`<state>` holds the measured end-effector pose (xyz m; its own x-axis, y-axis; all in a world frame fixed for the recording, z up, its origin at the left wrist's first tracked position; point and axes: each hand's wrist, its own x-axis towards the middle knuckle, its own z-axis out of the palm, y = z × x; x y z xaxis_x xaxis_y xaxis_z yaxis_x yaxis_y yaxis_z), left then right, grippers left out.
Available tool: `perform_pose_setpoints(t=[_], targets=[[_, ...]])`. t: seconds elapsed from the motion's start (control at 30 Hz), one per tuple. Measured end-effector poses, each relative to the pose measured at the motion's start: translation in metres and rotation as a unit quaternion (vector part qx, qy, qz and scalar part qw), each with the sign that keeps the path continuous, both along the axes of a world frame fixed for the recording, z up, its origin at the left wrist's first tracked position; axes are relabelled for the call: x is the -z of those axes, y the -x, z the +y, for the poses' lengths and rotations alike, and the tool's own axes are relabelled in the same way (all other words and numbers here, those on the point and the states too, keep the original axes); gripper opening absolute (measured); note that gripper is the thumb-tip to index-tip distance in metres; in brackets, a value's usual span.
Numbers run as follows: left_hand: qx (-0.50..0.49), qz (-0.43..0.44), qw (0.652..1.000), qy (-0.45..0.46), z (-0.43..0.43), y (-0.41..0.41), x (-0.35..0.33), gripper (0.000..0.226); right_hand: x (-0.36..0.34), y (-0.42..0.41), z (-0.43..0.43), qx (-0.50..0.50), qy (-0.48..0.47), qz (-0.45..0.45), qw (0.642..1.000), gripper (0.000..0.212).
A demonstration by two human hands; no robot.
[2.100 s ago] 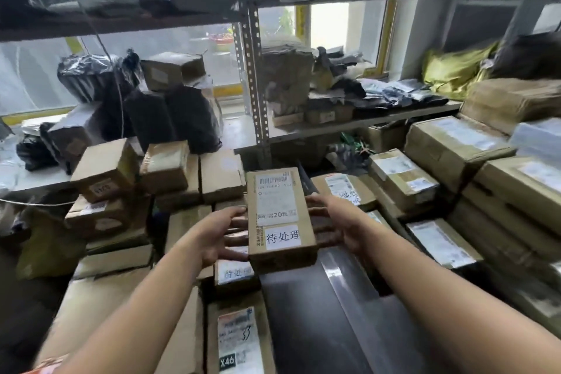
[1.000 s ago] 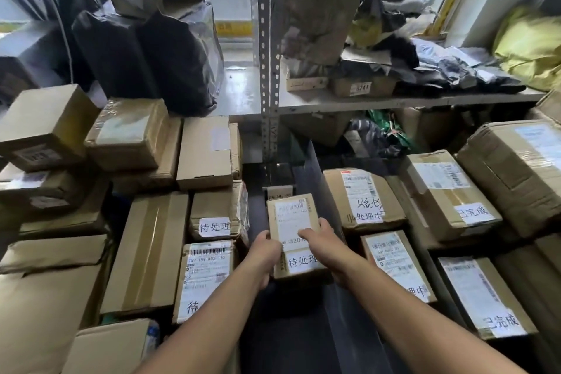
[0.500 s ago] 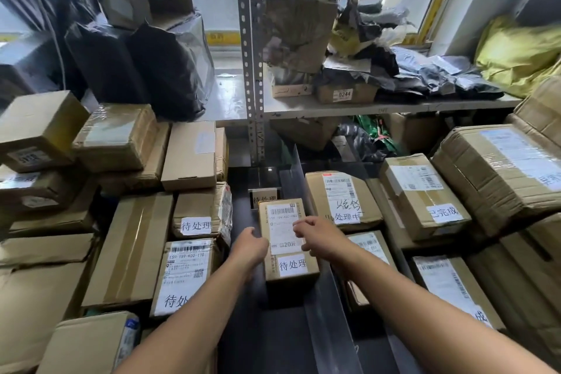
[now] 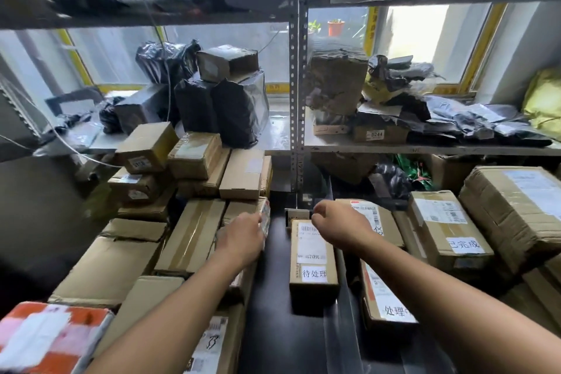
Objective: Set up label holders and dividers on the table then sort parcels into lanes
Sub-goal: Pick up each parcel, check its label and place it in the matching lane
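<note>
Now right hand hangs, grip slack, empty; left hand, cannot tell — either wrist could knock the parcel askew.

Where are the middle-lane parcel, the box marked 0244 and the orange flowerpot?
Middle-lane parcel (image 4: 311, 244), head view, top shipping label.
Box marked 0244 (image 4: 390, 133), head view, front face.
Orange flowerpot (image 4: 335, 28), head view, pot side.

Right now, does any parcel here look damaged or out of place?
Yes. The crumpled brown paper-wrapped parcel on the grey metal shelf, right of the perforated post, looks badly dented and wrinkled.
</note>
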<state>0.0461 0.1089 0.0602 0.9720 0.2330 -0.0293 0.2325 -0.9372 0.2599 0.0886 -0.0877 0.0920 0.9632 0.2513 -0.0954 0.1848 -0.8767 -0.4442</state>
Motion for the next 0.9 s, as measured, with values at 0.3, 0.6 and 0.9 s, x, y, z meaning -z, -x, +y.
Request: perform_pose_setpoints(t=[0.3, 0.6, 0.9], targets=[[-0.07, 0.011, 0.994, -0.084, 0.045, 0.065, -0.007, 0.035, -0.002, 0.036, 0.024, -0.059, 0.04, -0.036, 0.997, 0.039], [-0.095, 0.016, 0.995, -0.035, 0.107, 0.114, 0.012, 0.032, 0.018, 0.084, 0.072, -0.06, 0.026, -0.019, 0.998, 0.038], [-0.027, -0.001, 1.0, -0.007, 0.155, 0.178, 0.048, 0.038, 0.067, 0.164, 0.132, 0.024, 0.001, 0.085, 0.996, 0.038]])
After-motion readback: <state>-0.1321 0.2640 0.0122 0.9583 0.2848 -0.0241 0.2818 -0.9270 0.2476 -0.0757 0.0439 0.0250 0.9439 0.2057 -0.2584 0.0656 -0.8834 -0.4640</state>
